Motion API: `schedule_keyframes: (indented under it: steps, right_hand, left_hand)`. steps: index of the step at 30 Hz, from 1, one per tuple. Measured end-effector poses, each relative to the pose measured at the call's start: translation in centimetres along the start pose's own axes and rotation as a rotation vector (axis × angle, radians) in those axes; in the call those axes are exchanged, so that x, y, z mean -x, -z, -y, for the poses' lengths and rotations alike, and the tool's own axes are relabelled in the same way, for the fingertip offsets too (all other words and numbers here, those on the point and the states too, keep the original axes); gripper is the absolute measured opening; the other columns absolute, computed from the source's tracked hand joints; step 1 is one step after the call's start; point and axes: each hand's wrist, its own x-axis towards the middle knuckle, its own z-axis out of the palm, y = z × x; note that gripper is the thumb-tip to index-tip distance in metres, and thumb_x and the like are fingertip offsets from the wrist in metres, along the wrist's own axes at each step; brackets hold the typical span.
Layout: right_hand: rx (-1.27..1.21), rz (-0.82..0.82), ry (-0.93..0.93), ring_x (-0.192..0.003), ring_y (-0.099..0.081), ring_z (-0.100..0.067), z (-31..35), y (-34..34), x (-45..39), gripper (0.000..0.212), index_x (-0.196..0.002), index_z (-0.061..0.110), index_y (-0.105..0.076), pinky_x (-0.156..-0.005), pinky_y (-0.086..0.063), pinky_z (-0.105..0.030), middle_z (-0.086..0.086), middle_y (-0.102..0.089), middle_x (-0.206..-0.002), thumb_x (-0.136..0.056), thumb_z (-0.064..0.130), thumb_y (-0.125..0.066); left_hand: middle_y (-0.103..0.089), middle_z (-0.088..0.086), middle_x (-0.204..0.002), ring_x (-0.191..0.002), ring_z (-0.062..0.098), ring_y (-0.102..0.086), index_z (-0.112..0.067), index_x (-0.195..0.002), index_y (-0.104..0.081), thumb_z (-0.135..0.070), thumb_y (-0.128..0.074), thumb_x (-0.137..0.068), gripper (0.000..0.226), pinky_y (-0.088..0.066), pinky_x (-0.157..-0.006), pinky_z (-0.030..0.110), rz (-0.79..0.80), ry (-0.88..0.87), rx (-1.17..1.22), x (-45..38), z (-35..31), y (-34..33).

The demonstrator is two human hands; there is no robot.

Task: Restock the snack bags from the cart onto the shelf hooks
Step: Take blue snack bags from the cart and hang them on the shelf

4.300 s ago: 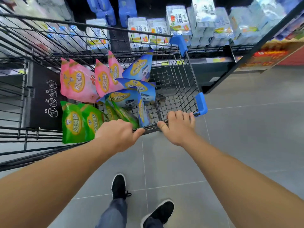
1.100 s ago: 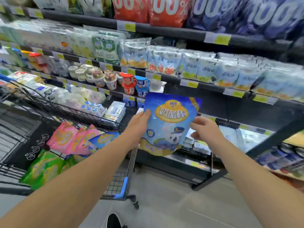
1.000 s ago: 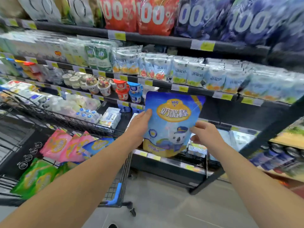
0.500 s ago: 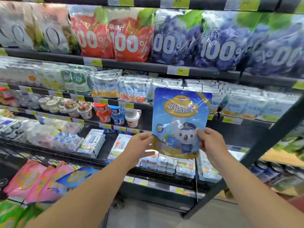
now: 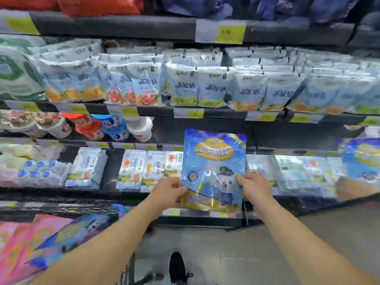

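I hold a blue snack bag (image 5: 213, 161) with a yellow label and a cartoon animal upright in front of the chilled shelves. My left hand (image 5: 167, 191) grips its lower left edge and my right hand (image 5: 254, 187) grips its lower right edge. The bag's top reaches a dark gap under a shelf rail; no hook shows there through the blur. A second blue bag of the same kind (image 5: 362, 159) is at the far right. In the cart (image 5: 125, 272) at lower left lie pink bags (image 5: 22, 239) and another blue bag (image 5: 72, 231).
Shelves (image 5: 144, 111) carry white-blue pouches (image 5: 185, 85), yoghurt cups (image 5: 107, 126) and boxed packs (image 5: 133, 167). Yellow price tags (image 5: 230, 31) line the rails. My black shoe (image 5: 177, 267) stands on grey floor by the cart. A dark slanted post (image 5: 329, 202) runs at right.
I took the blue bag from the cart and raised it toward the shelves. In the last half second the view dropped and closed in, and the bag now sits before a lower shelf.
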Motion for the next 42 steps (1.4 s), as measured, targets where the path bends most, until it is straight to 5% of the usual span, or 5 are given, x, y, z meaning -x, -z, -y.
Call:
schedule_keyframes:
  steps: [4,12,25,35,42]
  right_hand:
    - [0.038,-0.026,-0.050,-0.061,-0.046,-0.022,-1.8,-0.9,-3.9,0.033,-0.073,-0.004,-0.058,-0.060,-0.035,-0.033,-0.010,-0.050,-0.064,-0.086,0.026,-0.063]
    - [0.025,-0.198,0.012,-0.059,-0.035,-0.021,-0.3,-3.0,-12.1,0.032,-0.061,0.008,-0.045,-0.055,-0.028,-0.036,-0.003,-0.040,-0.058,-0.086,0.024,-0.058]
    - [-0.440,-0.257,0.138,-0.071,-0.063,-0.020,4.6,-5.5,-23.0,0.022,-0.065,0.018,-0.063,-0.079,-0.058,-0.046,0.001,-0.067,-0.069,-0.087,0.018,-0.061]
    - [-0.552,-0.548,0.227,-0.066,-0.052,-0.001,3.1,-6.0,-24.8,0.014,-0.087,0.022,-0.051,-0.062,-0.040,-0.008,0.012,-0.054,-0.077,-0.092,0.021,-0.065]
    - [-0.591,-0.453,0.198,-0.093,-0.067,-0.026,2.1,-6.4,-22.9,0.028,-0.097,0.023,-0.047,-0.079,-0.059,-0.042,-0.006,-0.063,-0.104,-0.079,0.023,-0.069]
  left_hand:
    - [-0.056,0.018,-0.077,-0.075,0.026,-0.058,-0.012,-0.064,-0.050,-0.004,-0.059,-0.093,0.032,-0.061,-0.062,0.036,0.007,0.057,0.002,-4.5,0.4,-2.0]
    - [-0.058,-0.002,-0.058,-0.053,0.014,-0.053,-0.016,-0.067,-0.060,-0.011,-0.066,-0.088,0.023,-0.048,-0.054,0.026,-0.182,-0.049,-0.108,-13.9,-1.1,-3.7]
    - [-0.074,0.009,-0.077,-0.081,0.026,-0.074,-0.017,-0.065,-0.066,-0.013,-0.066,-0.086,0.021,-0.061,-0.079,0.046,-0.306,-0.264,0.048,-25.3,-5.3,-3.8]
    - [-0.070,0.003,-0.090,-0.095,0.025,-0.071,-0.019,-0.090,-0.062,-0.026,-0.055,-0.097,0.012,-0.059,-0.086,0.044,-0.238,-0.378,0.223,-27.5,-5.1,-8.0]
    - [-0.072,0.018,-0.091,-0.075,0.028,-0.074,-0.001,-0.088,-0.060,-0.030,-0.058,-0.093,0.030,-0.062,-0.071,0.046,-0.339,-0.326,0.158,-29.0,-6.9,-8.3]
